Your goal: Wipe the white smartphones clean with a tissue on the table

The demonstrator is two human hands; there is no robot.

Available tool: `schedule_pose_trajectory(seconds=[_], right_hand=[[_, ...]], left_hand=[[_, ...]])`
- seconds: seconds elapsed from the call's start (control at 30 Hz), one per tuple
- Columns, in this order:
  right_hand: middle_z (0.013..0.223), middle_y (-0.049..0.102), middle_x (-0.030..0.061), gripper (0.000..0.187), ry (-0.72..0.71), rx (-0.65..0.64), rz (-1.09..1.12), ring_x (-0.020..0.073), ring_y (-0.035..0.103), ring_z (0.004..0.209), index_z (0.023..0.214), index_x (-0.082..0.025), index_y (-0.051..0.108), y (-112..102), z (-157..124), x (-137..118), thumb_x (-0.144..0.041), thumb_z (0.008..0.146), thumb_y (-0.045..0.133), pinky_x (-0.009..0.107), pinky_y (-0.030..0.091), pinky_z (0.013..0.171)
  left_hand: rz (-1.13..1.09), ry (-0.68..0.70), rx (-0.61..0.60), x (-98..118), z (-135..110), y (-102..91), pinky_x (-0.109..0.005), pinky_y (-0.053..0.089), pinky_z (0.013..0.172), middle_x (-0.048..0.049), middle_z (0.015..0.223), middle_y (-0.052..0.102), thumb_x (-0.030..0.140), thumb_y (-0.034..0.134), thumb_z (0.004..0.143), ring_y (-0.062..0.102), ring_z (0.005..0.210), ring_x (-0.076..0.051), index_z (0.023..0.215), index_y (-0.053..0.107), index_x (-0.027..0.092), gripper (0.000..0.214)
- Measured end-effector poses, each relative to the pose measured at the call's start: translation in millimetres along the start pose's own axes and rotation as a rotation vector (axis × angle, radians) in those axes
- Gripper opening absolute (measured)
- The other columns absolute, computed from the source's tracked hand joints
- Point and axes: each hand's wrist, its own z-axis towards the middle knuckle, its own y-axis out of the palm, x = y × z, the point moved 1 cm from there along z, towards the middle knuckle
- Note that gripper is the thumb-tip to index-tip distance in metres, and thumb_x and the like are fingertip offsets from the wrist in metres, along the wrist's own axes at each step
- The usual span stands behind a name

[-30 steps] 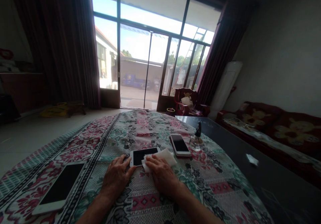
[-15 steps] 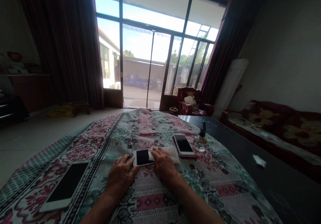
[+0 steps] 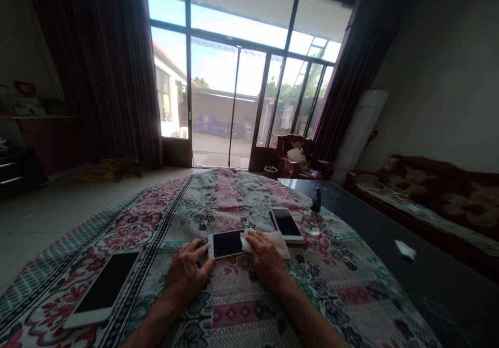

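So I count three smartphones on one floral tablecloth [image 3: 234,314], all lying flat with dark screens. The middle smartphone [image 3: 226,245] is right between two bare hands: the left hand [image 3: 187,270] is partly open, thumb and fingers holding its left end, and the right hand [image 3: 267,254] has its fingers bent over one white cloth [image 3: 281,244], pressing it on the right end of the screen. The second smartphone [image 3: 286,223] sits just beyond the cloth, near one clear spray bottle [image 3: 313,220] with a black top. The third smartphone [image 3: 103,288] is well apart, off to the left. Oh, and one crumpled white scrap [image 3: 405,249] on the dark table [image 3: 368,233].
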Motion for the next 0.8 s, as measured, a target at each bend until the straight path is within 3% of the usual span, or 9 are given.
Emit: schedule_pose_trajectory(seconds=[0.23, 0.4, 0.53, 0.63, 0.8], right_hand=[[0.142, 0.050, 0.0074, 0.045, -0.084, -0.077, 0.013, 0.0242, 0.039, 0.135, 0.128, -0.018, 0.058, 8.6, 4.4, -23.6, -0.012, 0.086, 0.043, 0.042, 0.026, 0.114], [0.137, 0.055, 0.0053, 0.040, -0.257, -0.097, 0.093, 0.0228, 0.043, 0.131, 0.124, -0.020, 0.059, 21.6, 3.7, -56.5, -0.016, 0.087, 0.045, 0.038, 0.029, 0.111], [0.125, 0.064, 0.0021, 0.033, -0.367, -0.062, 0.182, 0.0188, 0.051, 0.121, 0.111, -0.022, 0.065, 24.9, -3.3, -63.9, -0.014, 0.083, 0.049, 0.032, 0.031, 0.109], [0.120, 0.066, 0.0015, 0.032, -0.312, -0.011, 0.193, 0.0176, 0.054, 0.116, 0.104, -0.022, 0.067, 21.2, -4.3, -50.7, -0.010, 0.081, 0.048, 0.031, 0.033, 0.108], [0.131, 0.061, 0.0047, 0.040, -0.032, 0.063, 0.065, 0.0225, 0.048, 0.125, 0.114, -0.019, 0.066, 13.5, 8.3, -20.9, -0.010, 0.081, 0.046, 0.037, 0.030, 0.111]], left_hand=[[-0.009, 0.004, 0.037, -6.0, 1.5, 6.4, -0.041, 0.041, 0.106, -0.0088, 0.128, 0.063, 0.028, 0.059, 0.078, 0.054, 0.120, -0.027, 0.115, 0.070, 0.022, 0.039], [-0.028, 0.033, 0.051, -9.6, 2.4, 8.5, -0.039, 0.043, 0.105, -0.0077, 0.125, 0.065, 0.024, 0.059, 0.076, 0.057, 0.117, -0.026, 0.111, 0.072, 0.022, 0.037], [-0.052, 0.013, 0.068, -13.6, 2.9, 8.9, -0.039, 0.042, 0.106, -0.0069, 0.125, 0.066, 0.021, 0.059, 0.072, 0.056, 0.120, -0.026, 0.109, 0.071, 0.020, 0.039], [-0.070, 0.012, 0.068, -14.4, 3.1, 8.8, -0.041, 0.042, 0.106, -0.0068, 0.125, 0.066, 0.028, 0.061, 0.074, 0.056, 0.120, -0.027, 0.109, 0.071, 0.020, 0.037], [-0.056, 0.008, 0.038, -10.0, 3.1, 6.5, -0.042, 0.040, 0.107, -0.0086, 0.127, 0.064, 0.028, 0.058, 0.077, 0.055, 0.120, -0.027, 0.112, 0.070, 0.018, 0.038]])
